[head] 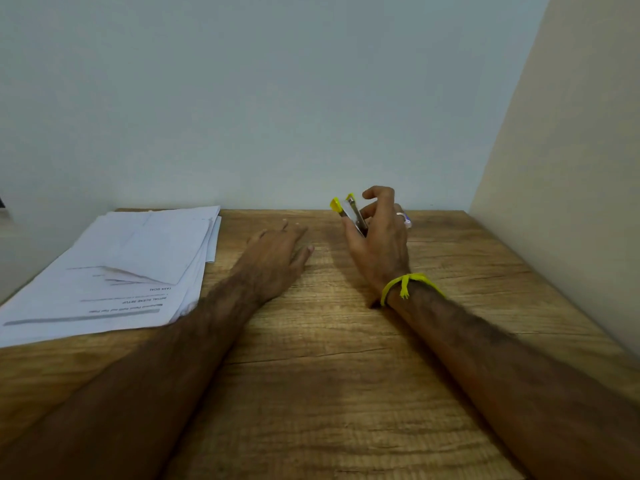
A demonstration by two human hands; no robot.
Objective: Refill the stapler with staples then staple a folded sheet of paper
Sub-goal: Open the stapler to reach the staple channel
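1. Stapler (pixel 349 212) with yellow ends sits in the right hand (pixel 379 244), pinched between thumb and curled fingers, lifted off the wooden table (pixel 346 375); its top looks hinged apart from the base, the two yellow tips splayed.
2. Its long axis runs from the palm up and away, tilting toward the left hand (pixel 277 252), so the open end points away from the person.
3. Left hand lies flat on the table, fingers loosely spread and holding nothing, just beside the stapler and on its open side.
4. Staples are not visible anywhere; I cannot tell where they are or whether any are loaded.
5. Stack of printed paper sheets (pixel 138 261) lies beyond the left hand's outer side, well apart from the right hand, so the left is the nearer one for fetching a sheet.
6. Judgement: refilling seems in hand; stapling is not yet begun.
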